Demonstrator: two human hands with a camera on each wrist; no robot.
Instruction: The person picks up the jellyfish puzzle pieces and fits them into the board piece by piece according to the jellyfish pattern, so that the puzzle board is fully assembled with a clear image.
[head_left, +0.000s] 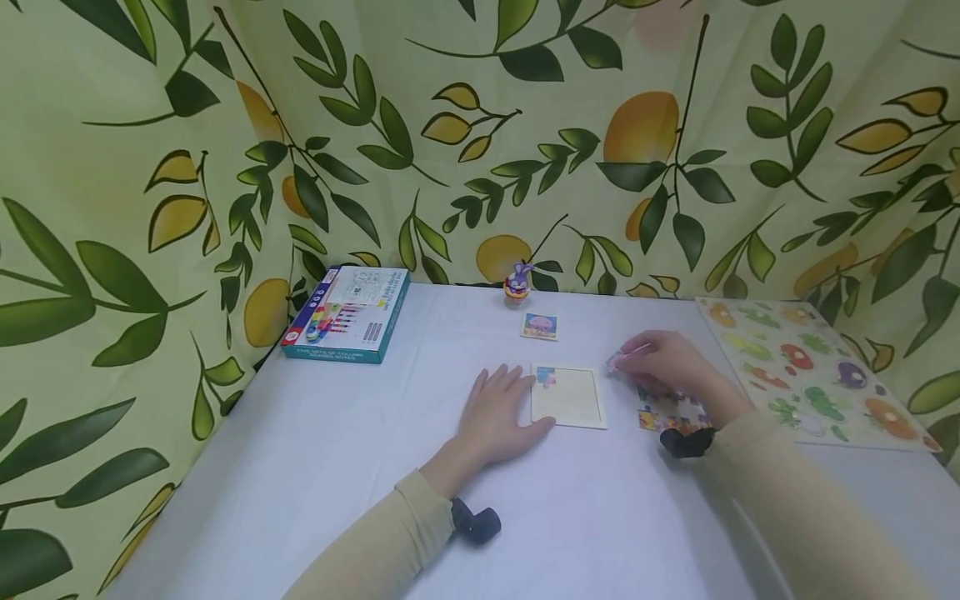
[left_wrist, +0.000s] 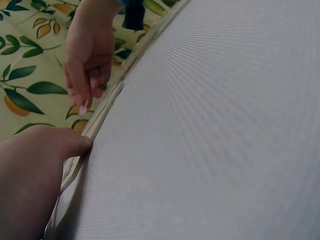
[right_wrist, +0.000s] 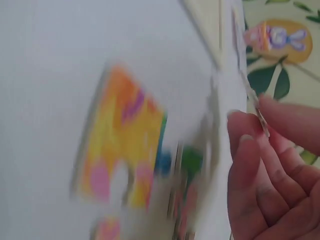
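Note:
In the head view a square puzzle tray [head_left: 573, 404] lies on the white table, with joined pink and blue puzzle pieces [head_left: 546, 377] in its far left corner. My left hand [head_left: 495, 412] rests at the tray's left side, fingers spread and thumb on the near edge. To the right of the tray, my right hand [head_left: 671, 367] pinches a puzzle piece [right_wrist: 257, 105] between thumb and fingertips, seen edge-on in the right wrist view, its picture hidden. Loose puzzle pieces [head_left: 667, 412] lie beneath that hand; one is yellow and orange [right_wrist: 122, 135], blurred.
Behind the tray lie a small picture card [head_left: 540, 327] and a purple rabbit figure [head_left: 517, 283]. A flat toy box [head_left: 347, 314] stands at the back left. On the right is a board with fruit and vegetable pictures [head_left: 817, 375]. A leaf-patterned curtain [head_left: 480, 167] borders the table.

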